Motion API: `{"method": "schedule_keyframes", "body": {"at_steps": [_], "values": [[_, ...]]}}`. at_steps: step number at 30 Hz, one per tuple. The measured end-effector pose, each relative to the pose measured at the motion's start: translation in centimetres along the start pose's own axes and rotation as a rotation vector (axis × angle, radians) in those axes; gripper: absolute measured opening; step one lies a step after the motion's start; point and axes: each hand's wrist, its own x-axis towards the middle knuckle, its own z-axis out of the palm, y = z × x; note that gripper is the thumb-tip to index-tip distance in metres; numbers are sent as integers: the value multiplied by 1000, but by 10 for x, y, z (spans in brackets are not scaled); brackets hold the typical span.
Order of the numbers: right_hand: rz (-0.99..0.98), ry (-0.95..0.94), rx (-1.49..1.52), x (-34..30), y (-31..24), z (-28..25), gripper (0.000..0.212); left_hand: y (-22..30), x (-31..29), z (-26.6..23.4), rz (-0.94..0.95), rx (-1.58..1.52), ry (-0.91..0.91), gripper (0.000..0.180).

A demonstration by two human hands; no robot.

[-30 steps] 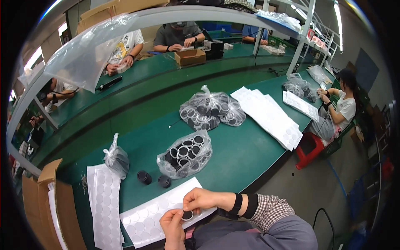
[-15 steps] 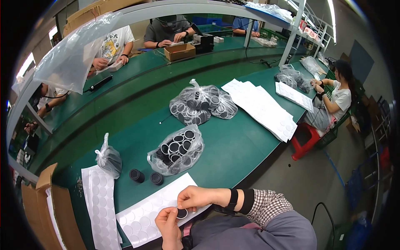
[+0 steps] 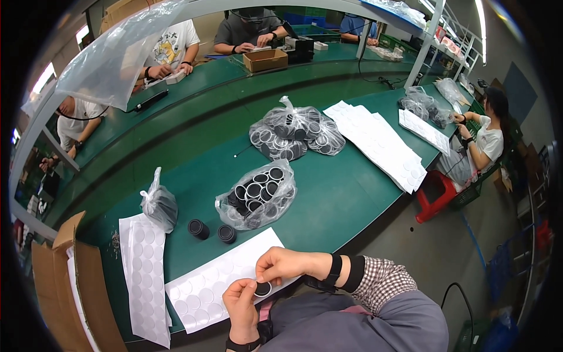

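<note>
My left hand [image 3: 240,302] pinches a small black disc with a white rim [image 3: 263,290] between thumb and fingers. From above, my right hand [image 3: 281,264] is closed at the disc's upper edge, its fingertips meeting those of the left. What exactly lies between the right fingertips is partly hidden. Both hands are over the near right end of a white sheet of round stickers [image 3: 220,273]. Beyond it stand two short stacks of black discs [image 3: 198,229]. An open clear bag [image 3: 281,205] holds many black discs with white rims.
More sticker sheets [image 3: 143,276] lie left, with a tied bag [image 3: 159,205] on their far end. A cardboard box [image 3: 76,281] stands far left. Tied bags of discs [image 3: 296,132] and fanned sheets [image 3: 381,146] lie farther back. A co-worker [image 3: 484,129] sits right, near a red stool [image 3: 435,195].
The whole view has shifted, so the table and things appear slightly farther right and higher. Both hands stay closed together at the disc, with slight finger movement.
</note>
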Motion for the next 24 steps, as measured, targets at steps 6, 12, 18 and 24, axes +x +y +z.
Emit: {"method": "schedule_keyframes", "body": {"at_steps": [6, 12, 18, 24], "values": [[15, 22, 1, 2, 0, 6, 14, 2, -2, -1, 13, 17, 27, 4], [6, -2, -69, 3, -1, 4, 15, 1, -4, 1, 26, -23, 51, 5], [57, -55, -49, -1, -4, 1, 17, 5, -4, 2, -28, -67, -7, 6], [36, -89, -70, -4, -7, 0, 15, 7, -4, 4, -46, -74, -12, 6]]}}
